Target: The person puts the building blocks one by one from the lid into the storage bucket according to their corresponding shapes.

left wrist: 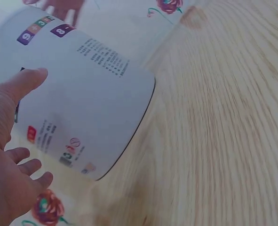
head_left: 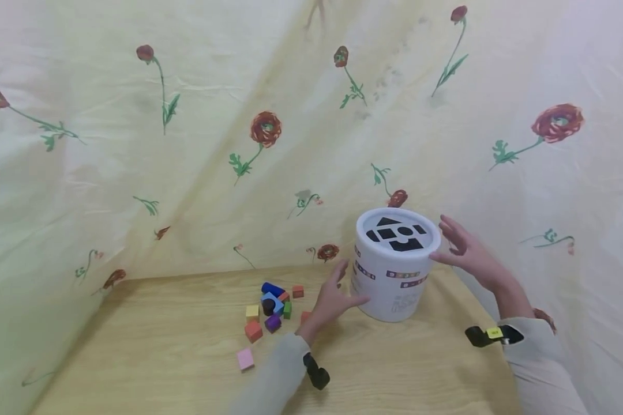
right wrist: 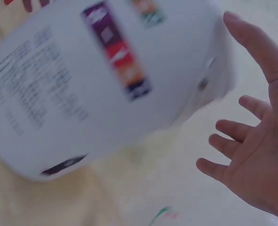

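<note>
A white round bucket stands on the wooden table, its lid cut with several black shaped holes. Printed number strips and small text run round its side. My left hand is at the bucket's left side, fingers spread and thumb in front of the wall. On the other side, near the lid's rim, my right hand has its fingers spread and its thumb tip right at the edge. In the right wrist view, the right hand's fingers stand apart from the bucket.
Left of the left hand lies a loose group of small coloured blocks, among them a blue cylinder, a yellow block, a purple block and a pink block. A flowered cloth hangs behind the table.
</note>
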Demonstrator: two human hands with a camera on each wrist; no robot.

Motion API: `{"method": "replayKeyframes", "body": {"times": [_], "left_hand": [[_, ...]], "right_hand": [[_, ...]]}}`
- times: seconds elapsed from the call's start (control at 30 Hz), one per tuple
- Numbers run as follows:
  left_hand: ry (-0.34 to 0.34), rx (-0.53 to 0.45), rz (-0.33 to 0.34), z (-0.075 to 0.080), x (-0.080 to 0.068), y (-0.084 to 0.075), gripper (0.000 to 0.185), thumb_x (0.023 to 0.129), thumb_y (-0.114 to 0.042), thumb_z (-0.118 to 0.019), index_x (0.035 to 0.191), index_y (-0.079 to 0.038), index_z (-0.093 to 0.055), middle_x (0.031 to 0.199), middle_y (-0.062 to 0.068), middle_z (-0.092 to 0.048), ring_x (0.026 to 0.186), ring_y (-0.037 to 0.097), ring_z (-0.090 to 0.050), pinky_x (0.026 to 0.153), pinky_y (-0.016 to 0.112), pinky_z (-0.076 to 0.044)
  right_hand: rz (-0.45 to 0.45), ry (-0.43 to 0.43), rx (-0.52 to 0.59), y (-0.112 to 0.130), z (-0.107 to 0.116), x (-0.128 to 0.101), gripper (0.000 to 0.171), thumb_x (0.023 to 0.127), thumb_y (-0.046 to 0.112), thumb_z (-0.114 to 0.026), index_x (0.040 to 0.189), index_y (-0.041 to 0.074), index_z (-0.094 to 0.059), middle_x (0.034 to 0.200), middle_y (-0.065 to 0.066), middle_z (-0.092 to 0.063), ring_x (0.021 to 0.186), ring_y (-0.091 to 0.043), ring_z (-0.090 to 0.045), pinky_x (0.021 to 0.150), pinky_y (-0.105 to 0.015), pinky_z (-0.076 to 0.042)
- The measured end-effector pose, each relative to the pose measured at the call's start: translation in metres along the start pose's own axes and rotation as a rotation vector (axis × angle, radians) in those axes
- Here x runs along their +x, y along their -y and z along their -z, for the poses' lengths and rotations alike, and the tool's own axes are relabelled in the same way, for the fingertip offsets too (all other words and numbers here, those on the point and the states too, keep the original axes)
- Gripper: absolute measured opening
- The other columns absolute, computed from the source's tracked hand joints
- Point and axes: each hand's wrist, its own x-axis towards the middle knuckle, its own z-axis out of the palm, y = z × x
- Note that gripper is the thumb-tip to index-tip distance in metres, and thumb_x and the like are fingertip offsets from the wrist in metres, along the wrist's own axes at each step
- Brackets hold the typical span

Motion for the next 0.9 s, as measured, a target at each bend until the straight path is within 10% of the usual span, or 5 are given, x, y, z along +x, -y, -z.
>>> {"method": "replayKeyframes", "body": {"times": [0.5, 0.9], "left_hand": [[-0.01, -0.083, 0.004, -0.013, 0.015, 0.009, 0.094, 0.08, -0.034, -0.088, 0.155, -0.044, -0.032, 0.163, -0.008, -0.038, 0.15, 0.028, -0.039, 0.118, 0.051, -0.037], [0.015, -0.083, 0.038, -0.007, 0.013, 0.011, 0.096, 0.079, -0.036, -0.088, 0.155, -0.046, -0.032, 0.161, -0.006, -0.042, 0.148, 0.03, -0.042, 0.116, 0.054, -0.039]], "right_hand": [[-0.006, 0.211, 0.2, -0.075, -0.034, 0.007, 0.097, 0.096, 0.009, -0.067, 0.164, 0.034, -0.003, 0.171, -0.02, -0.007, 0.151, -0.055, -0.015, 0.115, -0.071, -0.024], [0.021, 0.166, 0.188, -0.082, -0.051, -0.001, 0.084, 0.095, 0.011, -0.069, 0.163, 0.023, -0.022, 0.164, -0.019, -0.032, 0.148, -0.038, -0.035, 0.104, -0.02, -0.043]]}}
